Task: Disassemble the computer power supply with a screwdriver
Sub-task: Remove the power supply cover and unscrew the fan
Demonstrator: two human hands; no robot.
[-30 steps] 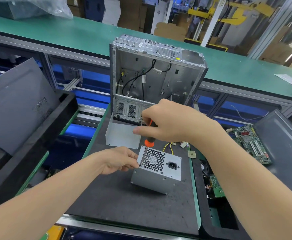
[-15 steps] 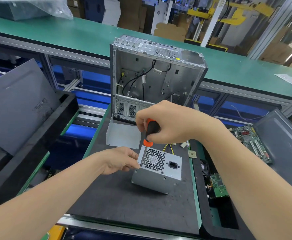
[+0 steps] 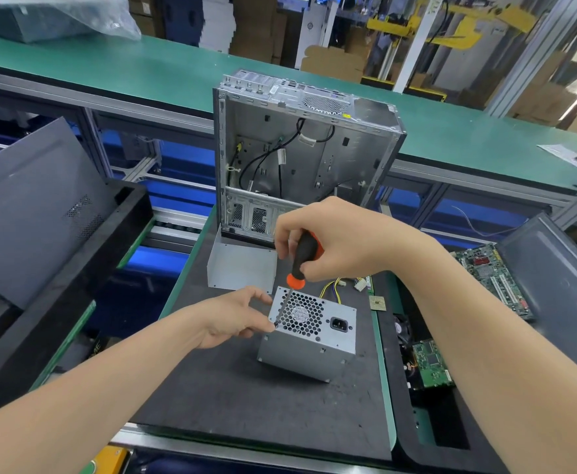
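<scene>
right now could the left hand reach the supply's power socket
Probably yes: the power socket is uncovered, and only the screwdriver shaft crosses between it and the left hand.

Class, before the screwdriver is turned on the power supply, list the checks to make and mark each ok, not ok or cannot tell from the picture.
1. Right hand grips the screwdriver handle: ok.
2. Left hand holds the power supply at its left edge: ok.
3. Screwdriver tip at the lower left corner of the fan face: ok.
4. Tip seated in a screw head: cannot tell, too small.
5. Power supply rests on the mat: ok.
6. Yellow wires lie behind the power supply, away from the tool: ok.
</scene>
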